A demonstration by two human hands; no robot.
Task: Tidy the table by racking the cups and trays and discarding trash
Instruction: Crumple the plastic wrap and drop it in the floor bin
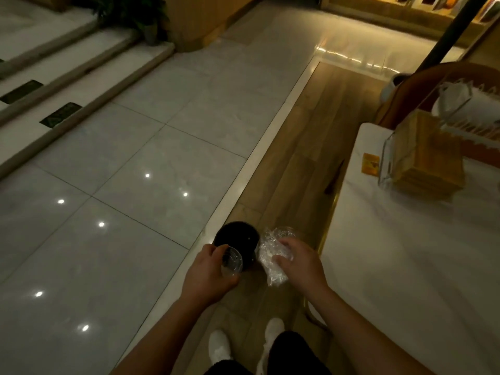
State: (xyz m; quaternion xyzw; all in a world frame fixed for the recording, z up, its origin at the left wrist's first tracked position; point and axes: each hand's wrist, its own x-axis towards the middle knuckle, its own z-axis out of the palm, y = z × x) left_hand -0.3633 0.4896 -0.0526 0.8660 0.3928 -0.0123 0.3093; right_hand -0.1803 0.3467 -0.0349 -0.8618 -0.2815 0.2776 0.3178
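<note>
Both hands were busy over the floor beside the white table (392,266). Our left hand (208,274) was curled around a clear plastic cup (231,263), our right hand (300,262) clutching crumpled plastic wrap (273,255), just above the black bin (235,238). We judged it best to centre the wrap over the opening before letting go.

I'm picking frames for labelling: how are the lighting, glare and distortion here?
Head view: dim and warm-toned overall; ceiling lights glare as bright spots on the glossy floor tiles; wide-angle bending curves the steps and the table edge; the clear cup in the left hand and the crumpled plastic in the right hand look soft.
</note>
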